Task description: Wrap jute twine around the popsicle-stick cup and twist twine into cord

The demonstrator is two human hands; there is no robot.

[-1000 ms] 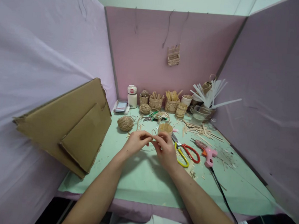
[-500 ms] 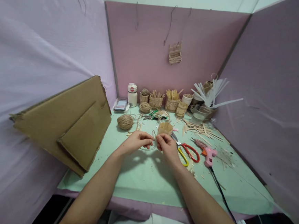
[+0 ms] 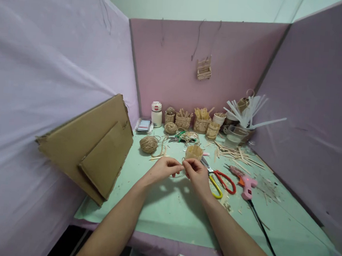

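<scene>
L hand [image 3: 166, 168] & R hand [image 3: 196, 174] are meeting at the fingertips, wrists angling in, just in front of the slatted cup [image 3: 194, 152]. R is pinching thin twine [image 3: 183, 159] there; can't tell if L is gripping it too. Well behind cup, stick basket [image 3: 183, 123] is holding brown sticks [image 3: 184, 113], 2nd basket [image 3: 202, 126] yellowish sticks [image 3: 202, 114].

I read the round brown twine ball [image 3: 148, 145] as rough and matt — the thin tan cord loop [image 3: 183, 159] is too fine for me to judge. The pink pistol-shaped plastic glue gun [image 3: 247, 185] looks smooth, the red-and-yellow-handled scissors [image 3: 211, 171] have grey metal blades, and the angular brown cardboard panel [image 3: 94, 141] is dull.
</scene>
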